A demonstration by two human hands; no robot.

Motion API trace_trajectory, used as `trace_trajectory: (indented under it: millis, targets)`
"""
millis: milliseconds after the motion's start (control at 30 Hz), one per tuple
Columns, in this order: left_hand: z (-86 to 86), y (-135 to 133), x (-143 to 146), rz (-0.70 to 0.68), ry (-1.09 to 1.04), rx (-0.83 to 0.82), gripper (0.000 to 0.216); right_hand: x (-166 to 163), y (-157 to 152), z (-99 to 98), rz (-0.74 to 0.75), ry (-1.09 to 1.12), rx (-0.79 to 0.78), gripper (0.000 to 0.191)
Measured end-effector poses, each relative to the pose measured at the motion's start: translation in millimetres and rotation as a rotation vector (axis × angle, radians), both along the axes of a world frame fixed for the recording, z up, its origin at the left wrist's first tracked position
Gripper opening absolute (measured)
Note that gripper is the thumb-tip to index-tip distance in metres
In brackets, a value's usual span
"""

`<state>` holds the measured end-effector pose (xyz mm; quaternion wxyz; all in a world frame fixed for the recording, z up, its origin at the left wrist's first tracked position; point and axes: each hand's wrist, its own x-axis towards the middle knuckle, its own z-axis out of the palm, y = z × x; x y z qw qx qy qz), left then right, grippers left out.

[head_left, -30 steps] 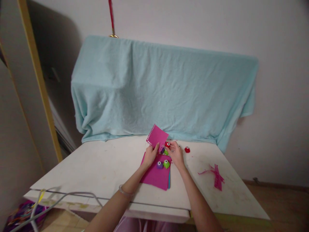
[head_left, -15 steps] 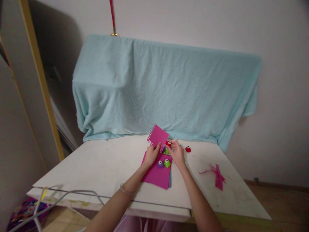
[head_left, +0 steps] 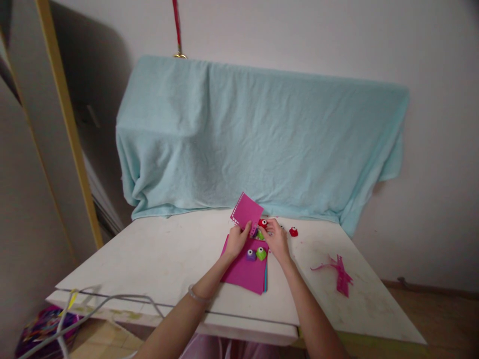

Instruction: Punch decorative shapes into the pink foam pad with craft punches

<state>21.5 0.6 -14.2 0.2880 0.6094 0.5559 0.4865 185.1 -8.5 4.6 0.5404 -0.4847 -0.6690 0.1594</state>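
Note:
My left hand (head_left: 238, 240) pinches a square of magenta paper (head_left: 247, 210) by its lower edge. Small punched holes run along the paper's left and lower edges. Against its lower right corner, my right hand (head_left: 276, 238) grips a red craft punch (head_left: 263, 223) with a white round button. Below the hands lies a stack of magenta paper (head_left: 243, 274), with a blue sheet showing at its right side. On the stack sit a purple punch (head_left: 251, 255) and a green punch (head_left: 261, 254). Another green punch (head_left: 259, 235) is partly hidden between the hands.
A second red punch (head_left: 294, 231) stands right of my right hand. Cut magenta strips (head_left: 341, 276) lie on the right of the white table (head_left: 157, 254). A light blue cloth (head_left: 262, 134) hangs behind. Grey cables (head_left: 112, 296) cross the front left edge.
The whole view has shifted slightly, moving everything a little to the right. Both hands keep their hold on the paper and the red punch, with no other clear movement.

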Motion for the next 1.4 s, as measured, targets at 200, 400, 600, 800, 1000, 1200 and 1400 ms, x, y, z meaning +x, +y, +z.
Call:
trace_trajectory:
  millis: [200, 400, 600, 800, 1000, 1200, 1400]
  targets:
    - [2.3, -1.6, 0.3, 0.005, 0.031, -0.005, 0.06, -0.1, 0.9, -1.2, 0.015, -0.014, 0.002, 0.022]
    - [0.8, -0.2, 1.0, -0.025, 0.059, -0.001, 0.061, -0.1, 1.2, -1.3, 0.023, -0.012, 0.004, 0.021]
    - [2.4, -0.9, 1.7, -0.023, 0.064, -0.016, 0.06, -0.7, 3.8, -4.6, 0.047, 0.03, -0.02, 0.026]
    - [6.4, -3.0, 0.1, -0.058, 0.051, -0.016, 0.057, -2.3, 3.1, -3.8, 0.127, 0.177, -0.089, 0.036]
    - [10.8, -5.5, -1.8, -0.091, 0.026, 0.02, 0.052, -0.6, 5.1, -0.3, 0.209, 0.37, -0.195, 0.044]
    - [19.4, -10.6, -1.0, -0.139, -0.031, 0.081, 0.041, -0.4, 9.9, -1.0, 0.291, 0.628, -0.386, 0.055]
    - [22.6, -13.5, 0.3, -0.129, -0.049, -0.038, 0.045, 3.8, 6.4, 3.1, 0.371, 0.617, -0.513, 0.043]
